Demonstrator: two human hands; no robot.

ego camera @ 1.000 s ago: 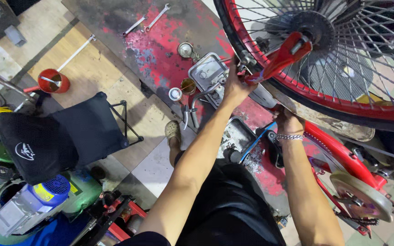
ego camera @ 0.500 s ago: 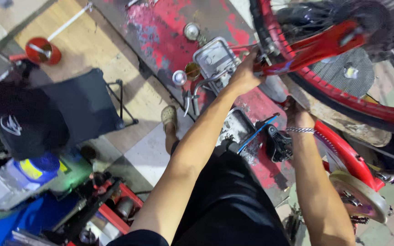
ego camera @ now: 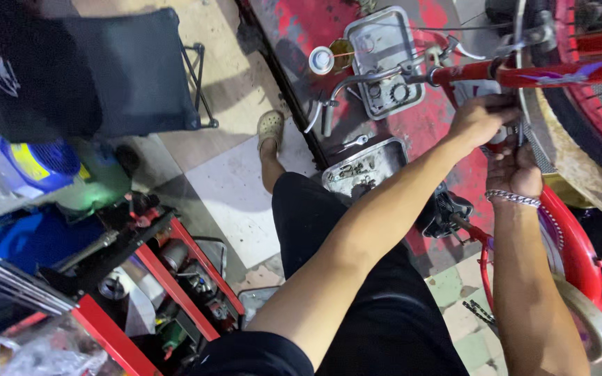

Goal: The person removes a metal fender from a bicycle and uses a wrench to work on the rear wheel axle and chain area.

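**Both hands at the red bicycle frame**

Beside the wheel [ego camera: 593,132], the left hand [ego camera: 479,120] grips a small part under the red bicycle frame [ego camera: 524,72]. The right hand [ego camera: 517,170] curls close below; whether it holds anything, I cannot tell. A metal tray [ego camera: 367,167] sits nearby.

Both hands, left [ego camera: 481,120] above right [ego camera: 515,169], met at the bicycle frame [ego camera: 496,69] beside the wheel [ego camera: 593,139]. Two trays [ego camera: 383,63] lay left of them; tool cart [ego camera: 148,278] farther left.
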